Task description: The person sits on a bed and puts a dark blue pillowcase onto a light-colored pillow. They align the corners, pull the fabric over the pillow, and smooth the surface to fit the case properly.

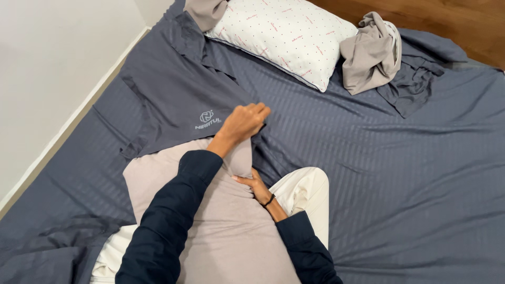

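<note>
Pillow (pixel 221 236) lies lengthwise — open pillowcase (pixel 173 100) ahead.

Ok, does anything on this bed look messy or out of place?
Yes. A crumpled beige cloth lies bunched beside the dotted white pillow, and the grey sheet is rumpled near the top right corner. The left hand grips a grey pillowcase.
</note>
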